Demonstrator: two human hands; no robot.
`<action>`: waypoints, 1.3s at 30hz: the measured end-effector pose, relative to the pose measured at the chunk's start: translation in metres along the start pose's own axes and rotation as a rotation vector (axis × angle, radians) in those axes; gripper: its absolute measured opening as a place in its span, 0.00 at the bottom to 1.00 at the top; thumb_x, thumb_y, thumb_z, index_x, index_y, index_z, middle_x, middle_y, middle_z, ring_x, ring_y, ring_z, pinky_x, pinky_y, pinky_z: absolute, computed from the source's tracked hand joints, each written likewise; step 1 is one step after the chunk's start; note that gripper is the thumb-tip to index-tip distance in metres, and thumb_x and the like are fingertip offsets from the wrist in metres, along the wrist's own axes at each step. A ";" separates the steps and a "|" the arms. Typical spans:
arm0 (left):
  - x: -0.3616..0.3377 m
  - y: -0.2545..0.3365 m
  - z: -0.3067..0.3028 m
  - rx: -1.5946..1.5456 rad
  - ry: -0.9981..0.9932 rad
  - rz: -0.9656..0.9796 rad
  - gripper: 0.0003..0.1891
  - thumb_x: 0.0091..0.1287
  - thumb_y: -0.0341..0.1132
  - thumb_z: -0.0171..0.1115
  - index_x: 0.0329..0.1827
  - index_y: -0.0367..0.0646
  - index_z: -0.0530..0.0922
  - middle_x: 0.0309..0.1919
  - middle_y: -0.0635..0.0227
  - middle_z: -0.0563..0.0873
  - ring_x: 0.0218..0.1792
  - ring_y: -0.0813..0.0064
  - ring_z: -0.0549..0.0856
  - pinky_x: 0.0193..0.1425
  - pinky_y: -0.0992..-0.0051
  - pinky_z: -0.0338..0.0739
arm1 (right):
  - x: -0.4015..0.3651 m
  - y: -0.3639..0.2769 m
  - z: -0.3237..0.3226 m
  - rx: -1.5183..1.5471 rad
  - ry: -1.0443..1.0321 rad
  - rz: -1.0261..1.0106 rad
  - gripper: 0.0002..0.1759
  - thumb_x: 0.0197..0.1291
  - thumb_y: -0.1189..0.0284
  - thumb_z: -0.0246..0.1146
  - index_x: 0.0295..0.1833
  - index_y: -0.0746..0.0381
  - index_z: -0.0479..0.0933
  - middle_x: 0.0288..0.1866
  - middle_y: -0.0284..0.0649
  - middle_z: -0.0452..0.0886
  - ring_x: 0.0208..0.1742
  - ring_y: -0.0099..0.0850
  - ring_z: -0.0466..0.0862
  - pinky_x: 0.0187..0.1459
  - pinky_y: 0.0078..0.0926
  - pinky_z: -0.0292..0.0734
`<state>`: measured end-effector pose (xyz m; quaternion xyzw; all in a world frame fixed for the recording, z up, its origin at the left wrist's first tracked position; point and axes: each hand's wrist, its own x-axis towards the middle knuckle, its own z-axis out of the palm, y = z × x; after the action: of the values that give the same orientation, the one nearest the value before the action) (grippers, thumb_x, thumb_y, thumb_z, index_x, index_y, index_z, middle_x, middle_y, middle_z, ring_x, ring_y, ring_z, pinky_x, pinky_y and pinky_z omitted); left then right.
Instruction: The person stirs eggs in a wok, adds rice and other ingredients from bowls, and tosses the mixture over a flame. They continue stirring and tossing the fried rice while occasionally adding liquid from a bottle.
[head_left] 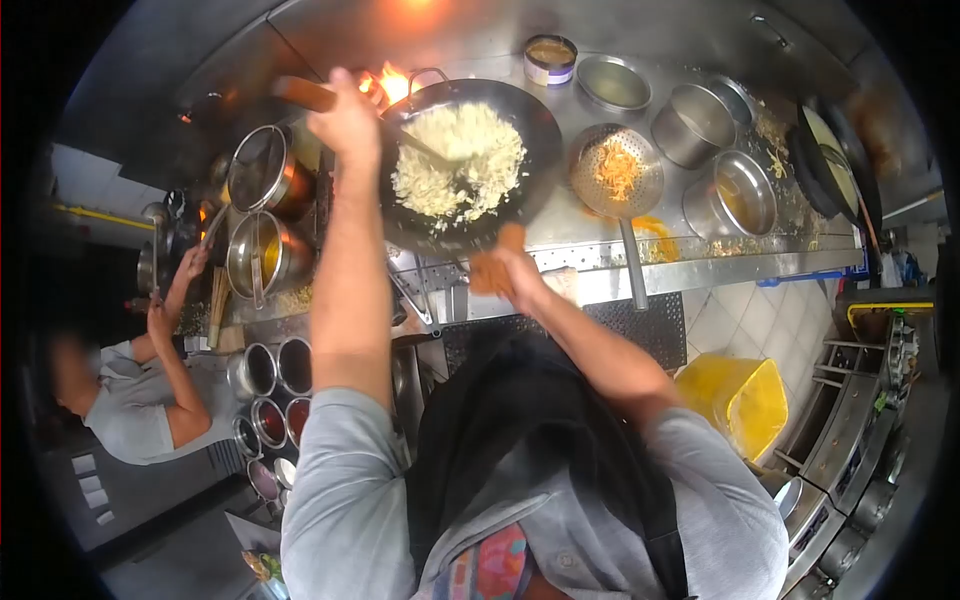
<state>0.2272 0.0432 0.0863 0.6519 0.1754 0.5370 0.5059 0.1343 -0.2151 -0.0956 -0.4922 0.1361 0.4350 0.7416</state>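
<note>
The steel counter (700, 263) ran across the view, with the broad black wok (545, 130) over the burner at its left part, flames (392, 84) licking up beside the far rim. Inside lay a wide, loose heap of pale grains (465, 155), rice by the look, banked toward the far side, scattered bits nearer the cook. Right of the wok, a perforated strainer (594, 190) held orange shreds (619, 170); steel pots stood beyond it. Left hand (347, 118) closed round the wooden end of a long-handled tool (305, 94), arm stretched out, the tool's head down among the grains, blurred. Right hand (522, 282) closed on a brown cloth (488, 276) at the wok's near edge; whether a handle sat under it, could not tell. Step in hand, as judged: stirring and turning over high heat. Next stroke called for a firm pinch through the cloth, wok steady or gently tilted, and the tool run low under the heap, lifting grains off the metal before they caught, without flicking any over the rim.
</note>
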 end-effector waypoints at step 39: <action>0.040 0.014 0.045 -0.158 -0.172 -0.051 0.20 0.71 0.36 0.67 0.20 0.40 0.73 0.15 0.76 0.75 0.17 0.79 0.73 0.24 0.72 0.69 | -0.037 -0.012 -0.048 -0.057 0.229 -0.085 0.32 0.65 0.42 0.64 0.53 0.61 0.76 0.34 0.35 0.83 0.24 0.24 0.82 0.14 0.20 0.63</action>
<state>0.2765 0.0466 0.1233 0.6489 0.1051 0.4784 0.5822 0.1330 -0.2764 -0.0878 -0.5649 0.1863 0.3479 0.7247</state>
